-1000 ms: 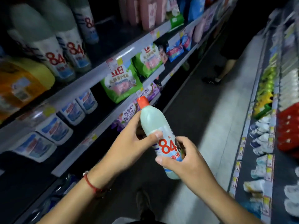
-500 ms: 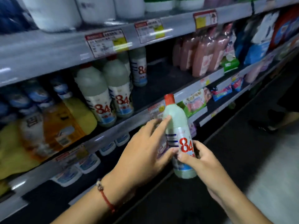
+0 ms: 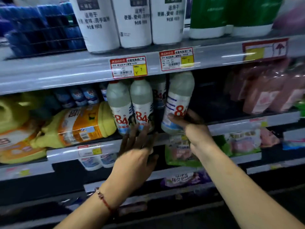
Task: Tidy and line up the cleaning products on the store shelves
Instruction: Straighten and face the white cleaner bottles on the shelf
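Note:
My right hand (image 3: 188, 124) grips a pale "84" disinfectant bottle (image 3: 179, 100) low on its body, holding it upright at the front edge of the middle shelf (image 3: 231, 126). Just to its left stand two matching "84" bottles (image 3: 130, 104) in a row, with a third behind them. My left hand (image 3: 137, 156) is flat with fingers spread, fingertips touching the base of those two standing bottles. The held bottle's cap is hidden behind the upper shelf's price strip (image 3: 176, 59).
Yellow detergent jugs (image 3: 79, 124) lie on their sides left of the bottles. Pink refill pouches (image 3: 267, 91) stand to the right, past a dark gap on the shelf. Large white bottles (image 3: 133, 22) and green ones (image 3: 212, 15) fill the shelf above. Green bags (image 3: 183, 154) sit below.
My right hand has carried the "84" bottle up from the aisle to the shelf beside the other two. My left hand let go of it and moved to the standing bottles.

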{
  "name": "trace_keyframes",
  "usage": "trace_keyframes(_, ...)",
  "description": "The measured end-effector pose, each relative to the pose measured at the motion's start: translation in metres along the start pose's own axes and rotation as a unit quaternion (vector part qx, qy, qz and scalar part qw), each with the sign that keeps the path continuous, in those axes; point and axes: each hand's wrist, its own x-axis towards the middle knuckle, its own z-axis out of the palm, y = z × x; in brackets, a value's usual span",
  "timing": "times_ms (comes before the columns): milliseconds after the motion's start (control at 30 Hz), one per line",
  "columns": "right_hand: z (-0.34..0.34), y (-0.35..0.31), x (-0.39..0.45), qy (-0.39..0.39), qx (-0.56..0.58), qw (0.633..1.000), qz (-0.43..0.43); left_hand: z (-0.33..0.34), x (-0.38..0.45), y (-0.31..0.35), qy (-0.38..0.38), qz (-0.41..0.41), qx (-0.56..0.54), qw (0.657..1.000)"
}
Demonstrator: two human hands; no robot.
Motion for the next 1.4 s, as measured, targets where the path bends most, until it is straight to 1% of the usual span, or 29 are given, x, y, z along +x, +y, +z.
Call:
trace_keyframes(100, 0.003, 0.006, 0.025, -0.024, -0.055, 0.997, -0.045, 0.007, -0.002, 0.009, -0.004, -0.029, 0.011, 1.0)
trace_keyframes(267, 0.009, 0.021, 0.035, -0.054, -0.129, 0.987, -0.073, 0.018, -0.002, 0.016, -0.013, -0.073, 0.019, 0.997)
trace_keyframes(367, 0.013, 0.025, 0.032, -0.052, -0.172, 0.979, -0.096, 0.02, -0.004, 0.024, -0.028, -0.102, 0.022, 0.994)
trace_keyframes(533, 0.013, 0.019, 0.025, -0.064, -0.233, 0.966, -0.09, 0.014, -0.011, 0.025, -0.069, -0.127, 0.024, 0.989)
trace_keyframes(600, 0.011, 0.02, 0.012, -0.073, -0.269, 0.957, -0.081, 0.008, -0.018, 0.023, -0.063, -0.128, 0.023, 0.989)
trace_keyframes(667, 0.008, 0.025, -0.009, -0.077, -0.302, 0.944, -0.106, 0.001, -0.027, 0.02, -0.053, -0.136, 0.017, 0.989)
trace_keyframes(733, 0.005, 0.028, -0.035, -0.07, -0.365, 0.918, -0.136, -0.003, -0.041, 0.014, -0.037, -0.143, 0.02, 0.989)
trace_keyframes(800, 0.008, 0.029, -0.062, -0.095, -0.45, 0.877, -0.14, -0.008, -0.059, 0.005, -0.029, -0.151, 0.025, 0.988)
trace_keyframes(867, 0.022, 0.031, -0.091, -0.157, -0.517, 0.827, -0.157, -0.013, -0.081, -0.01, -0.035, -0.154, 0.035, 0.987)
trace_keyframes(967, 0.058, 0.036, -0.131, -0.258, -0.585, 0.745, -0.191, -0.026, -0.121, -0.037, -0.043, -0.164, 0.046, 0.985)
trace_keyframes(1033, 0.086, 0.04, -0.156, -0.301, -0.606, 0.708, -0.201, -0.037, -0.151, -0.058, -0.043, -0.183, 0.046, 0.981)
trace_keyframes(1133, 0.129, 0.049, -0.186, -0.328, -0.609, 0.686, -0.226, -0.054, -0.199, -0.091, -0.04, -0.214, 0.038, 0.975)
trace_keyframes(1300, 0.202, 0.07, -0.229, -0.356, -0.606, 0.668, -0.244, -0.077, -0.275, -0.146, -0.025, -0.259, 0.051, 0.964)
trace_keyframes(1400, 0.241, 0.078, -0.253, -0.378, -0.595, 0.663, -0.25, -0.089, -0.313, -0.172, -0.021, -0.285, 0.066, 0.956)
